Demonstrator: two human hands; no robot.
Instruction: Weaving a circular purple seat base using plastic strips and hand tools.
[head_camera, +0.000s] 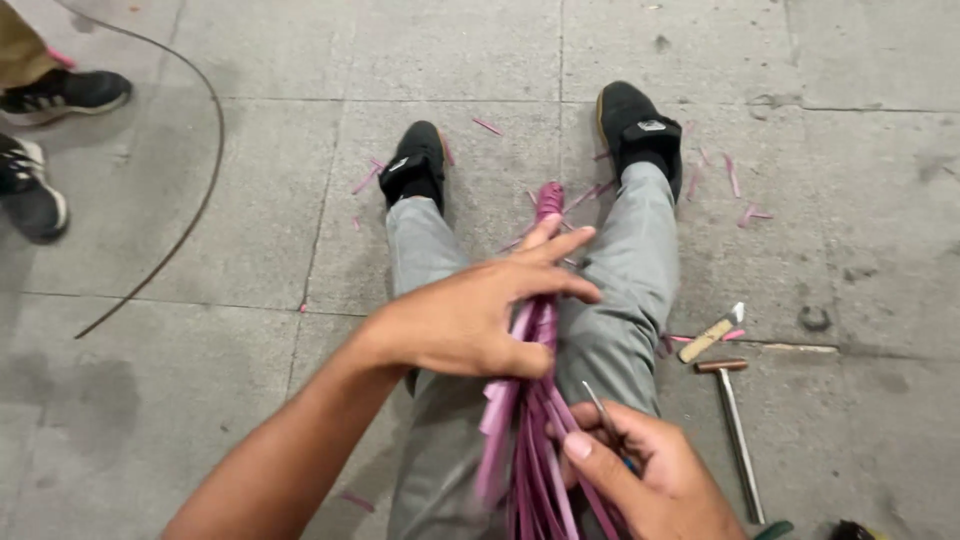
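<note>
While the left hand (470, 320) wraps loosely around a bundle of purple strips (535, 400) running lengthwise away between the legs, the right hand (640, 470) pinches a thin metal tool (600, 410) just beside it.

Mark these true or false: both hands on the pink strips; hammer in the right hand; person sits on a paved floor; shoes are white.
1. Both hands touch the bundle of pink strips. True: left hand grips it higher, right hand lower.
2. The hammer is in the right hand. False: it lies on the floor.
3. The person sits on paved floor. True.
4. The person's shoes are white. False: black.
</note>
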